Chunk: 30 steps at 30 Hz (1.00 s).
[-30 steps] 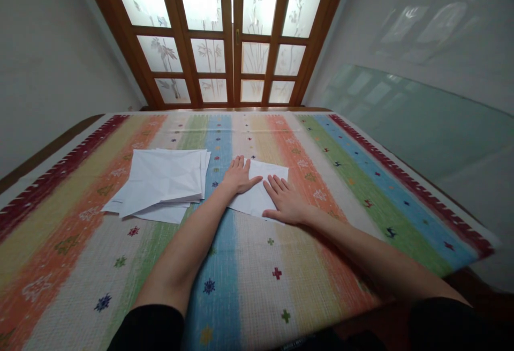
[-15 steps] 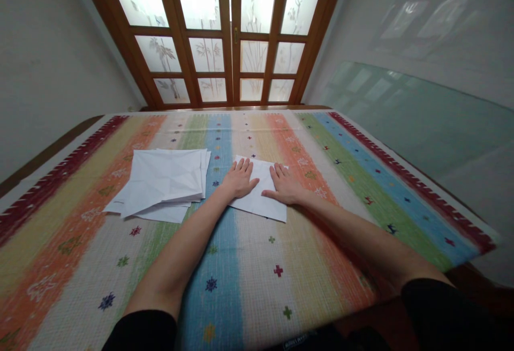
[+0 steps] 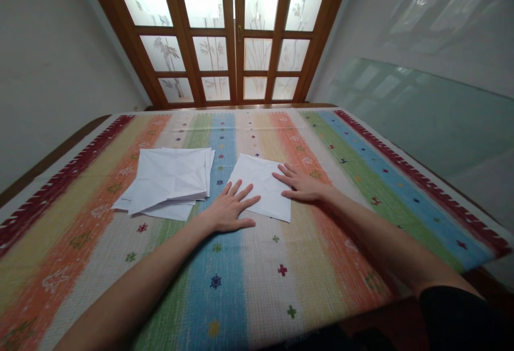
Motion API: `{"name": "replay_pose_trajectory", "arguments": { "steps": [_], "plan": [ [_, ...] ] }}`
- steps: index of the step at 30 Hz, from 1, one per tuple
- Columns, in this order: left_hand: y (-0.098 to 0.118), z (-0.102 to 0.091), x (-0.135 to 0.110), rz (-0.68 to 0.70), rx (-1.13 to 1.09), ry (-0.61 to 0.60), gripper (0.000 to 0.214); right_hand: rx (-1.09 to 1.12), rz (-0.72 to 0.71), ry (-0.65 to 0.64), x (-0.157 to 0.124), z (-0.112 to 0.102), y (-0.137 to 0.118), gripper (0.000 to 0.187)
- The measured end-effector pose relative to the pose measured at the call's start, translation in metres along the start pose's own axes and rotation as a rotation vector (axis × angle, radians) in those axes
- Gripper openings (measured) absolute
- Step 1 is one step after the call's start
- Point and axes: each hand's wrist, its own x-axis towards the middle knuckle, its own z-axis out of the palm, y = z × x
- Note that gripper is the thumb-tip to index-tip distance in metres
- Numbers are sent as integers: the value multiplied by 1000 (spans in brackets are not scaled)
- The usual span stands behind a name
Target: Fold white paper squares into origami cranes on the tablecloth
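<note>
A white sheet of paper (image 3: 263,185) with faint creases lies flat on the striped tablecloth, slightly turned. My left hand (image 3: 231,207) rests at its lower left edge, fingers spread, the fingertips over the paper and the thumb stretched out on the cloth. On the right edge lies my right hand (image 3: 301,184), its fingers apart and reaching onto the sheet. Neither hand grips anything. Left of my left hand sits a loose stack of creased white papers (image 3: 172,174), its sheets unevenly overlapped.
The striped tablecloth (image 3: 257,276) covers the table. Beyond its far edge stand wooden doors (image 3: 236,51) with frosted panes. A pale glass panel (image 3: 421,110) is along the right wall. A grey wall (image 3: 52,61) rises on the left.
My left hand has slid down and left, from the top of the sheet to its lower left edge. My right hand has shifted toward the right edge, uncovering more of the paper.
</note>
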Motion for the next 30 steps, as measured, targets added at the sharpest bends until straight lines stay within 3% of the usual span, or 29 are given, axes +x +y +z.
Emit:
{"name": "replay_pose_trajectory", "arguments": {
  "steps": [4,9,11,14,17,19,22,24,27,30],
  "plan": [
    [-1,4,-1,-4,17,4,74,0,-100,32,-17,-3,11,58],
    [3,6,5,2,114,125,69,-140,-287,294,-29,5,3,36],
    [6,2,9,41,189,172,58,-181,-349,367,-30,7,-3,29],
    [11,-2,15,138,317,188,26,-159,-418,403,-30,8,-10,31],
    [12,-3,15,196,350,308,21,-56,-448,416,-27,8,-14,43],
    [9,-5,12,175,269,501,21,37,-405,467,-23,5,-16,45],
    [1,-14,1,58,111,821,27,255,-254,586,-15,-6,-20,21],
    [-7,-27,-7,-62,63,981,31,432,-119,619,-8,-21,-24,24],
    [-19,-50,-18,-276,12,1101,34,656,17,700,9,-48,-33,34],
    [-36,-73,-27,-474,-110,1129,37,853,86,729,30,-70,-47,42]
  ]
}}
